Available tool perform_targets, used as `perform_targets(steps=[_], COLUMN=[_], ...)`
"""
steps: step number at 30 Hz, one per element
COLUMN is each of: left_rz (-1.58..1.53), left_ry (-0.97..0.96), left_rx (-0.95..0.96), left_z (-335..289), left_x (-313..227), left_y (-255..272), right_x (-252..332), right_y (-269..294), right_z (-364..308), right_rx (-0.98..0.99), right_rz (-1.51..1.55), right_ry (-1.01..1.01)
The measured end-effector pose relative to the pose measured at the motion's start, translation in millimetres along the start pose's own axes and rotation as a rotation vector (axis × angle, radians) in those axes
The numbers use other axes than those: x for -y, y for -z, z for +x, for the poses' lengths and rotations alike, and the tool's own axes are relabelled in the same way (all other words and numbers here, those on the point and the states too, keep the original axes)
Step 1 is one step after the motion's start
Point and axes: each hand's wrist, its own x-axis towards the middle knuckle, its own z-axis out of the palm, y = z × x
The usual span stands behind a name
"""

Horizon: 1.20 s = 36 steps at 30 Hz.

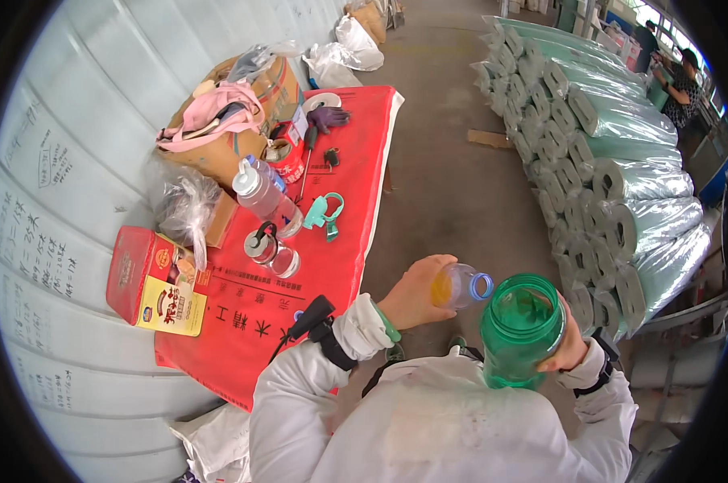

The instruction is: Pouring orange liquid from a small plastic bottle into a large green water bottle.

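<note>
A green jar (513, 354), open at the top, is held in front of the body by the right hand (569, 344). Its right side is gripped by that hand, with the fingers curled around the wall; whether they are spread or pressed together cannot be told, since they are partly hidden by the jar. Just left of the jar's mouth, a small bottle (465, 286) is held on its side by the left hand (416, 294). Its base end is pinched between thumb and curled fingers, and its uncapped, blue-rimmed neck is pointed at the jar. Whether the two rims are touching cannot be told. Yellow liquid (441, 290) is seen at the base end.

To the left, a table is covered by a red cloth (360, 173). On it, a teal lid (322, 212) is seen nearest the hands, with a tall bottle (266, 197) and a glass flask (283, 262) beyond. Farther off are placed a red tin (288, 165), a purple glove (328, 118) and a carton (219, 163). On the right, plastic-wrapped rolls (622, 145) are stacked, with a person (684, 92) seen behind them.
</note>
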Motion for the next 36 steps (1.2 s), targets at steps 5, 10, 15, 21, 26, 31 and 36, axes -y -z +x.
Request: perform_targets(steps=[5, 10, 15, 21, 26, 31, 36], left_rz=[-0.007, 0.034, 0.082, 0.084, 0.082, 0.095, 0.123], left_ry=[0.065, 0.055, -0.022, 0.061, 0.111, 0.115, 0.082], left_rx=[0.013, -0.009, -0.027, -0.047, -0.037, -0.065, -0.088], left_z=[-14, -21, -26, -35, -44, -53, -57], left_x=[10, 20, 39, 44, 50, 59, 66], left_y=[-1, 3, 5, 15, 20, 21, 22], right_x=[-2, -4, -5, -1, -7, -9, -8], right_y=[-7, -11, -7, -12, -13, -16, -16], right_z=[1, 7, 18, 37, 47, 60, 69], right_rx=[0.009, 0.021, 0.068, 0.106, 0.153, 0.208, 0.26], right_rz=[-0.064, -0.067, -0.189, -0.254, -0.29, -0.268, -0.315], right_ry=[-0.112, -0.153, -0.194, -0.282, -0.301, -0.323, -0.345])
